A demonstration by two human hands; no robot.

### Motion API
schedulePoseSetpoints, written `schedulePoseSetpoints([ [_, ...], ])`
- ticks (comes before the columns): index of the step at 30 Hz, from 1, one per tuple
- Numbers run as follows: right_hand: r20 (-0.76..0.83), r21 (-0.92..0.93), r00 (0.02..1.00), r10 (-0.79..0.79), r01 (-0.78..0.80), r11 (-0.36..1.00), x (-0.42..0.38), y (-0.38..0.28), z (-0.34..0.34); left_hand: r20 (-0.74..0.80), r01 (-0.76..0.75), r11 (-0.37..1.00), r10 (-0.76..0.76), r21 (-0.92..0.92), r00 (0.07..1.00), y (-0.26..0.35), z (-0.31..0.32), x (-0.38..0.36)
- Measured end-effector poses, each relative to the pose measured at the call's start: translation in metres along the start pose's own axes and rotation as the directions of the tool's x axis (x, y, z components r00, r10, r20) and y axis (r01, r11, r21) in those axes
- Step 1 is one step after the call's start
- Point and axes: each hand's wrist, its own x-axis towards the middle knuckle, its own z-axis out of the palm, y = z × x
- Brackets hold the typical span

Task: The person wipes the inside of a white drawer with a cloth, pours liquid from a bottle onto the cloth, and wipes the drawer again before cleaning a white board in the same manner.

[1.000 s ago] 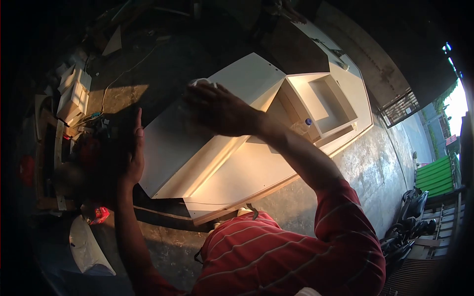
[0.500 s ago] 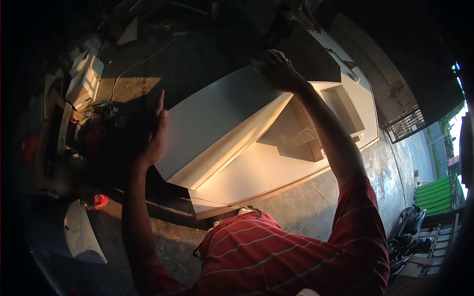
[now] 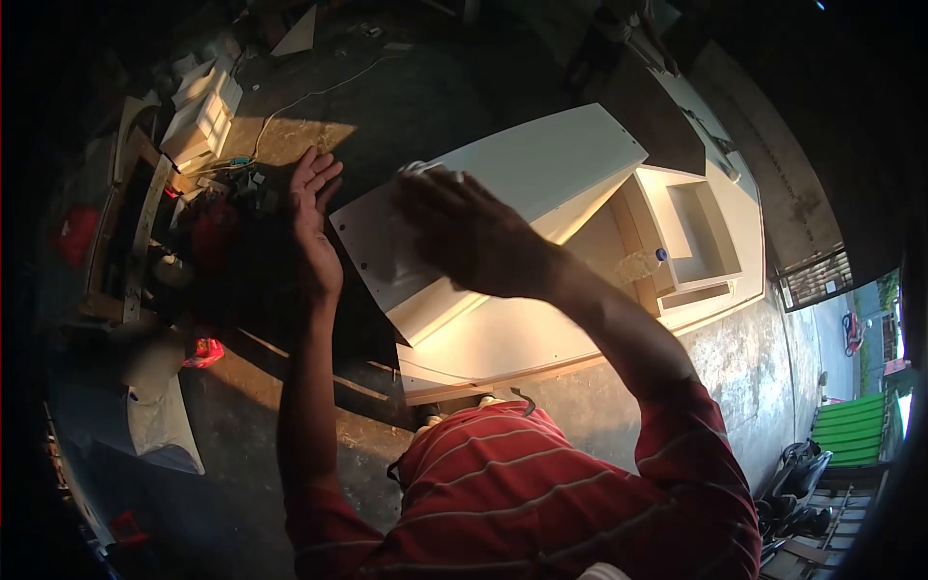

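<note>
The right hand [image 3: 474,232] lies over a pale, crumpled wad [image 3: 418,168] on the long, flat white panel [image 3: 541,145] in front of the person; whether its fingers clamp the wad, I cannot tell. The left hand [image 3: 314,227] is raised near the panel's left end, fingers loosely extended and holding nothing. The panel is smooth and angular, with small dark holes near its ends. Beside it sits a shallow rectangular box [image 3: 733,269] — pale, straight-edged — with 1 clear plastic bottle [image 3: 638,266], blue-capped, lying close by. Rough grey concrete floor [image 3: 715,358] spreads around.
</note>
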Motion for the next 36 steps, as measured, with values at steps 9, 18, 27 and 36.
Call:
schedulePoseSetpoints([
  [9, 0.119, 0.124, 0.695, 0.709, -0.719, 0.684, -0.056, 0.133, -0.054, 0.087, 0.294, 0.914, -0.330, 0.280, 0.940, 0.005, 0.003, -0.017],
  [18, 0.228, 0.351, 0.845, 0.484, -0.534, 0.769, 0.013, 0.065, -0.034, 0.048, 0.258, 0.898, -0.293, 0.356, 0.955, 0.010, -0.001, -0.012],
  [27, -0.128, 0.264, 0.986, 0.104, -0.067, 0.962, -0.002, 0.059, -0.021, 0.115, 0.138, 0.834, -0.233, 0.534, 0.966, 0.047, 0.012, 0.000],
  [36, 0.234, -0.416, 0.852, 0.468, -0.347, 0.841, -0.082, 0.205, -0.014, 0.240, 0.018, 0.720, -0.254, 0.693, 0.937, 0.020, 0.019, -0.006],
])
